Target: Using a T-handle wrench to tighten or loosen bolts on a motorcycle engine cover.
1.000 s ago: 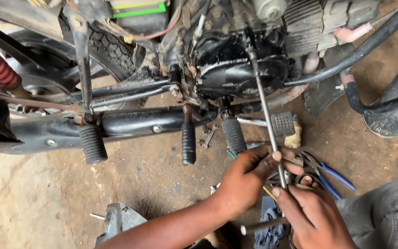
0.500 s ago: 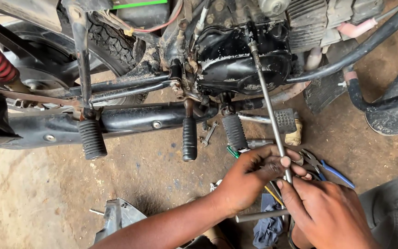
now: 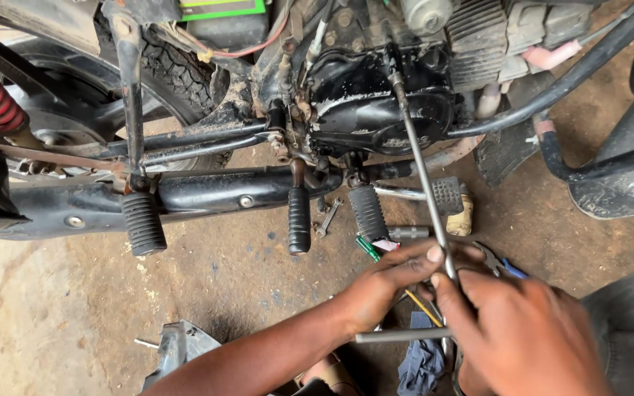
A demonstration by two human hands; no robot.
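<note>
Two hands on one long tool here, both down at the near end of it. It's a T-wrench [image 3: 421, 170], a thin steel shaft running from the black engine cover [image 3: 376, 110] of the bike down and toward the person, leaning a bit to the right as it comes. The socket end sits up against the top of that cover, well away from both hands. The crossbar [image 3: 398, 335] lies roughly flat across the bottom, poking out to the left between the wrists.

Left hand [image 3: 383, 290] is wrapped loosely round the lower shaft, fingers curled and the thumb pressed against the rod right where it disappears into the grip. Right hand [image 3: 530, 337] is closed over the handle end just below and to the right of that, knuckles up, so I can't see how it's gripping underneath. Both are holding the wrench. The two hands are touching or nearly so.

So the long axis points away from the person, up into the engine, and the working end is the far one. Right hand looks to be the one on the crossbar, left is more of a guide on the shaft.

Lying on the floor [image 3: 75, 315] near the hands: blue-handled pliers [image 3: 504, 264], a green-handled screwdriver [image 3: 367, 248], and a small spanner [image 3: 326, 218] between the footpegs [image 3: 299, 218].
</note>
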